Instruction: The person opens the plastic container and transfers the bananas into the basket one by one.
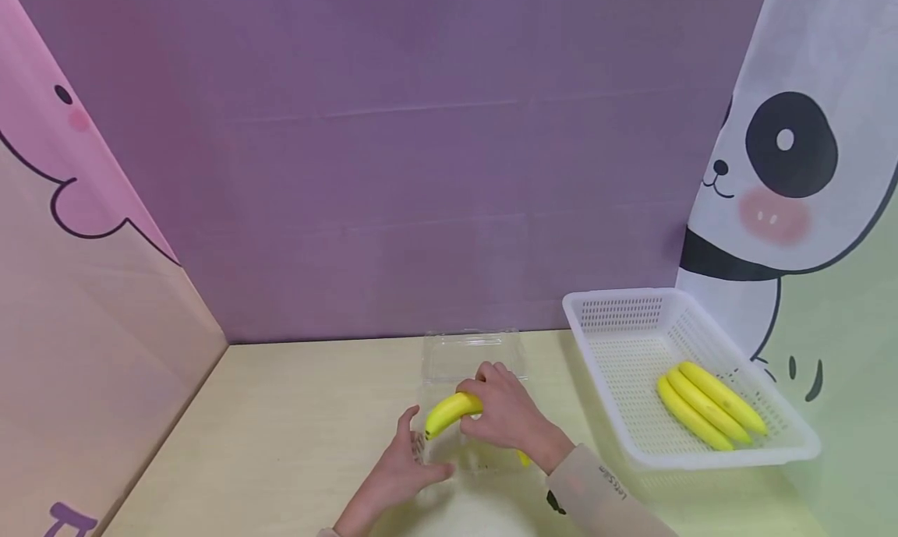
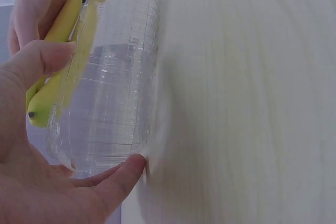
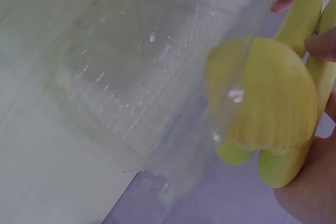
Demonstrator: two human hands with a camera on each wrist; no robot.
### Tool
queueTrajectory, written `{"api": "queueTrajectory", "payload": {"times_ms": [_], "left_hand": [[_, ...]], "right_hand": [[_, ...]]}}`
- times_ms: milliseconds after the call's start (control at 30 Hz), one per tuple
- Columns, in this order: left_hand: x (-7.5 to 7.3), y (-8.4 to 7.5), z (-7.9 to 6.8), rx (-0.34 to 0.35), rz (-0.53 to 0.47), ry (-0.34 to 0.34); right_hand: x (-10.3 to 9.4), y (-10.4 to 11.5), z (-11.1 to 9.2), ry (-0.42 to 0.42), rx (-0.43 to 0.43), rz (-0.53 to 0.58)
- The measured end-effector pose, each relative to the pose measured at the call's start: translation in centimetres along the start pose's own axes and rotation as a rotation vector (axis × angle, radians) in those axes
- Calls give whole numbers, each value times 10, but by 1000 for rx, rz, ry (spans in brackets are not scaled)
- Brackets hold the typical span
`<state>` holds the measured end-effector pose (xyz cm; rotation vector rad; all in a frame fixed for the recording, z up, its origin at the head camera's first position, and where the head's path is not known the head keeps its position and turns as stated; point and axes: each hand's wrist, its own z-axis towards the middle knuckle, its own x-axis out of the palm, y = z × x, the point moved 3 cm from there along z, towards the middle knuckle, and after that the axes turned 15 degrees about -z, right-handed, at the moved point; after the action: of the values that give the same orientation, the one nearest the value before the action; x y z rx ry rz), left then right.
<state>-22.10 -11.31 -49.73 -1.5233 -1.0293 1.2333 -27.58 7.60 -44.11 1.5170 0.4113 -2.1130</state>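
Note:
My right hand [image 1: 505,408] grips a bunch of yellow bananas [image 1: 449,414] over a clear plastic box [image 2: 113,103]. One banana points left past the fingers, and another yellow tip shows below the wrist. In the right wrist view, the bananas [image 3: 294,166] look greenish at their ends and are partly seen through the clear plastic. My left hand [image 1: 403,467] holds the box by its left end, thumb up near the rim and a fingertip low against the outside. The box stands on the table, its hinged lid [image 1: 470,358] raised at the back.
A white perforated basket [image 1: 701,461] stands at the right with a bunch of bananas [image 1: 708,404] inside. The pale wooden table [image 1: 281,428] meets a purple backdrop behind, with printed cartoon panels on both sides.

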Motion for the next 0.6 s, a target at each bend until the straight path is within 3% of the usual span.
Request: {"api": "queueTrajectory", "payload": {"times_ms": [600], "left_hand": [[1, 0, 0, -14, -2, -11]], "right_hand": [[-15, -9, 0, -58, -8, 22]]}}
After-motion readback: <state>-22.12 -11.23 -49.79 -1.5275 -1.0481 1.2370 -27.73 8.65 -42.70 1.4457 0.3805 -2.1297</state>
